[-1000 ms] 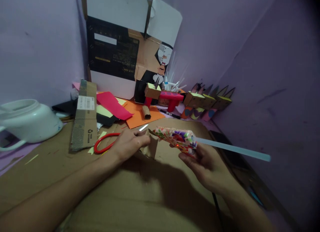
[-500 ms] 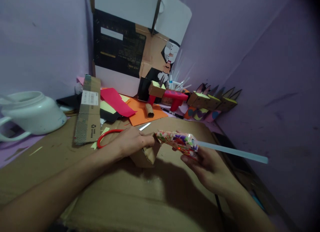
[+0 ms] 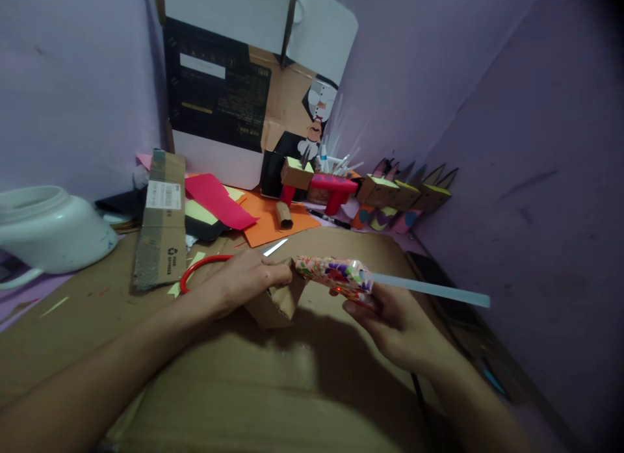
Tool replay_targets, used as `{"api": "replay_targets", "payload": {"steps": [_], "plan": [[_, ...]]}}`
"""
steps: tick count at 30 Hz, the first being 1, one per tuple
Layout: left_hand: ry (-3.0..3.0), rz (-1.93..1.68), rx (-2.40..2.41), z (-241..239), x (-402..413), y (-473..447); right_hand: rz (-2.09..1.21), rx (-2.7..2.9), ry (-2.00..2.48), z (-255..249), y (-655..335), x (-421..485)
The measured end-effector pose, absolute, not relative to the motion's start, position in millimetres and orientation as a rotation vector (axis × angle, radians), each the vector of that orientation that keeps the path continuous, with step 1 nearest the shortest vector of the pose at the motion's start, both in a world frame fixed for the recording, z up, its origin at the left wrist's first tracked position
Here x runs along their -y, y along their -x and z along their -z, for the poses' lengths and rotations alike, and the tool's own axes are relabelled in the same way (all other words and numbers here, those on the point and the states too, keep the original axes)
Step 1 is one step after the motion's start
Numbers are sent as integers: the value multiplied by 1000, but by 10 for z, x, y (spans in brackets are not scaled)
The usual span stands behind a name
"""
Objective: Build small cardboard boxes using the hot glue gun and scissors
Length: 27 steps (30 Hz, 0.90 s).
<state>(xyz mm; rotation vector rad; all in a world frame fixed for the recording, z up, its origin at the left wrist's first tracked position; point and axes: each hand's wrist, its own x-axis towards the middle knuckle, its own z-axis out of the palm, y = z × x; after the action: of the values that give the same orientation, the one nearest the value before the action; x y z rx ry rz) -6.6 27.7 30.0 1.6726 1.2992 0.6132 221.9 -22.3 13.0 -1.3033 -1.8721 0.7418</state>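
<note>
My left hand point(image 3: 248, 277) is closed on a small folded cardboard box point(image 3: 273, 310) that rests on the cardboard work surface. In my right hand point(image 3: 390, 316) is a glue gun point(image 3: 336, 275) with a flowery pattern, and a small red light glows on its side. A long translucent glue stick point(image 3: 429, 288) sticks out of its back end. The gun's front end meets the box's upper edge beside my left fingers; its nozzle tip is hidden. Scissors point(image 3: 205, 266) with red handles lie partly under my left hand, blades pointing away.
A white ceramic pot point(image 3: 58, 235) stands at the left, near an upright cardboard strip point(image 3: 160, 245). Pink and orange paper point(image 3: 273, 212), a pink cardboard figure point(image 3: 334, 186) and a marker point(image 3: 336, 220) lie behind. Several cardboard animal heads point(image 3: 380, 190) line the right wall.
The whole view has shifted slightly, so everything appears further left. My hands, the box and the glue gun keep nearly the same positions relative to each other.
</note>
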Motion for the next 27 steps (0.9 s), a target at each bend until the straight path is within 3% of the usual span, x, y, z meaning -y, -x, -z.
{"api": "replay_targets", "payload": {"steps": [27], "plan": [[-1670,-570,-1309,-304,-295,57,-718,1961,1355,-106,-2200,240]]}}
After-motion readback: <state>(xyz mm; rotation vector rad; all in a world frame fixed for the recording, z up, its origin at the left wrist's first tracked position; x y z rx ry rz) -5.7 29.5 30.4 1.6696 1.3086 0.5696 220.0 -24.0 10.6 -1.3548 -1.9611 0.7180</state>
